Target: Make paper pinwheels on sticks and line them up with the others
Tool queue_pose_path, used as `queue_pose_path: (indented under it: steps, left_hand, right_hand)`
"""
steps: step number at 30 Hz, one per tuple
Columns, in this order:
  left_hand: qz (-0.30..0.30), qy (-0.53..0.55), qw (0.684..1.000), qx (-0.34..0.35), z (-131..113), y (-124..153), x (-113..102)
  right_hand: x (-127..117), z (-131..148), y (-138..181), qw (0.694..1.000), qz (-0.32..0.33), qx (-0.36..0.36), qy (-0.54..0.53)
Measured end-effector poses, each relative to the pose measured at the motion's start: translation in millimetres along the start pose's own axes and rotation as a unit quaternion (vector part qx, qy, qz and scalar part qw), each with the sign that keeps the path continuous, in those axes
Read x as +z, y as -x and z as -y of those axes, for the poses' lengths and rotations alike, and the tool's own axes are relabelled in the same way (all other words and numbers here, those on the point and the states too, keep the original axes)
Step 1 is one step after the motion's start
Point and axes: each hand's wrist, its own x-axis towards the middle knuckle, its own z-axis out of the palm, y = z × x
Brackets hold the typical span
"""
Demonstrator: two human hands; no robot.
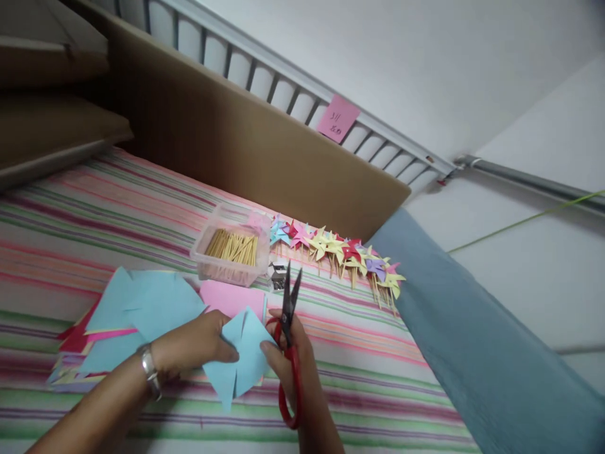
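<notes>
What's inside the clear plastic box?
The clear plastic box holds lots of thin, tan sticks. They cover the bottom, so I can't see what's underneath. I can't tell whether the pink patch behind them is inside.

A brown panel (265, 151) stands before a white slatted rail (261, 83), a pale wall (378, 57) beyond.

Paper, metal and plastic
The blue sheet (251, 358) at lower centre is matt paper; the scissors (286, 323) have metal blades (286, 295), smooth plastic handles (295, 373); the box (230, 273) is translucent plastic.
</notes>
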Motion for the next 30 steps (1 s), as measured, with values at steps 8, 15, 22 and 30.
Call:
queue_pose_path:
  steps: [8, 15, 22, 30]
  left_hand:
    - [-0.042, 0.161, 0.986, -0.002, -12.9, 1.2, 1.8]
    - [-0.107, 0.276, 0.953, 0.068, -13.9, -9.6, 39.3]
    - [-0.226, 0.229, 0.945, 0.066, -11.2, -7.7, 14.2]
    - [-0.299, 0.2, 0.933, 0.008, -23.5, 31.1, -54.5]
  right_hand:
    - [2.1, 9.1, -2.1, 0.985, -0.138, 0.008, -0.1]
    - [19.4, 8.8, -1.3, 0.969, -0.204, 0.01, -0.138]
    - [32.4, 6.9, -0.9, 0.98, -0.128, 0.054, -0.145]
    - [35.4, 9.2, 10.2, 0.992, 0.096, 0.081, -0.016]
